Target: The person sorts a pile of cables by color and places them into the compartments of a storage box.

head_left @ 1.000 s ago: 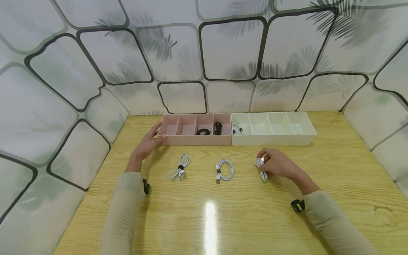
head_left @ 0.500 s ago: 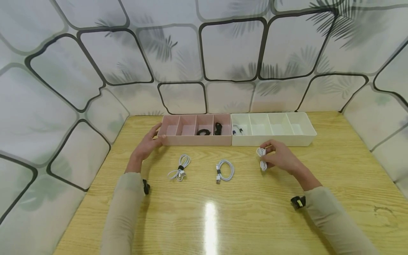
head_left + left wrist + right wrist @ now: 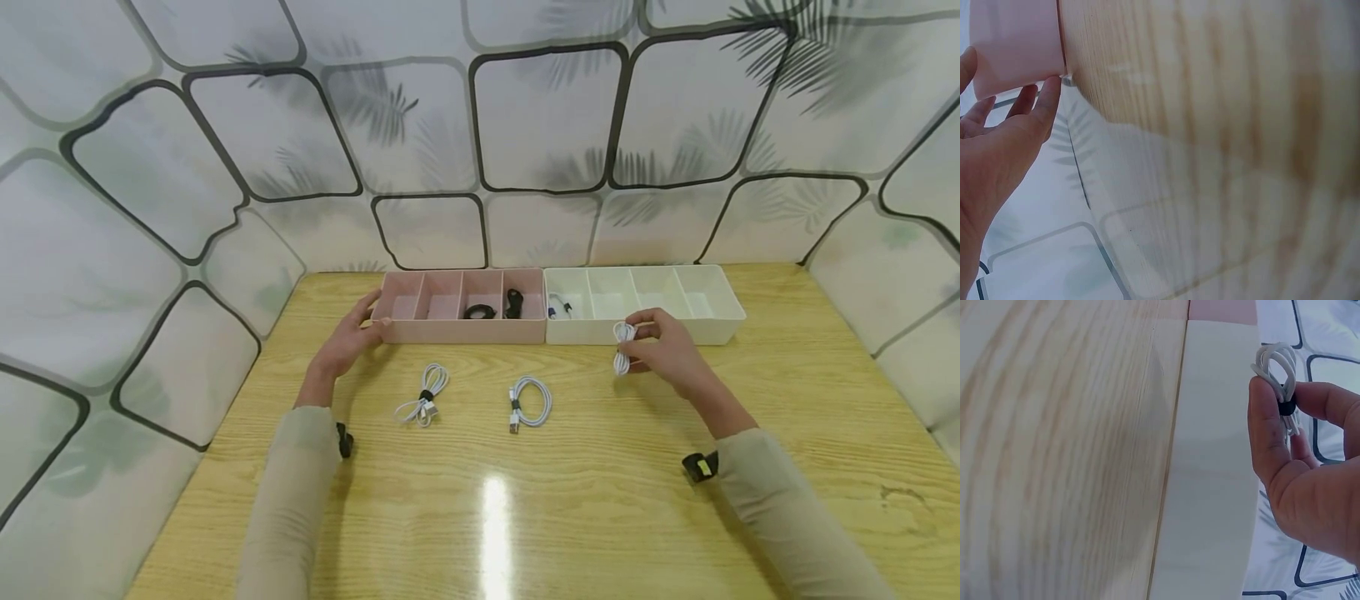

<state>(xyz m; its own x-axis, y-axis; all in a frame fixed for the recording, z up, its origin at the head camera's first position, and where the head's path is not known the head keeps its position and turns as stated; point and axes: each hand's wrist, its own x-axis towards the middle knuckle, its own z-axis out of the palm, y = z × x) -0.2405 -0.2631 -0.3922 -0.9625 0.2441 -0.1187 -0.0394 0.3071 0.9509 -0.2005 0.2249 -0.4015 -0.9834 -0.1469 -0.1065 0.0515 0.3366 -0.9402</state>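
A white coiled charging cable (image 3: 623, 348) with a black tie is pinched between the thumb and fingers of my right hand (image 3: 667, 354), raised in front of the white divided box (image 3: 637, 334). The right wrist view shows the cable's loop (image 3: 1286, 362) above the fingertips. My left hand (image 3: 347, 342) rests on the left end of the pink divided box (image 3: 457, 332), thumb at the front corner. In the left wrist view the fingers (image 3: 1047, 106) touch the end wall. Two more white coiled cables lie on the table, one at left (image 3: 427, 393), one at centre (image 3: 531, 402).
Black cables (image 3: 479, 312) (image 3: 513, 303) lie in the pink box's two right compartments. A short white cable (image 3: 559, 307) sits in the white box's leftmost compartment. Both boxes stand end to end near the back of the wooden table (image 3: 420, 517), before a patterned wall.
My right hand has lifted the coiled cable off the table and carried it away from me, up to the white box's front. My left hand has stayed at the pink box.
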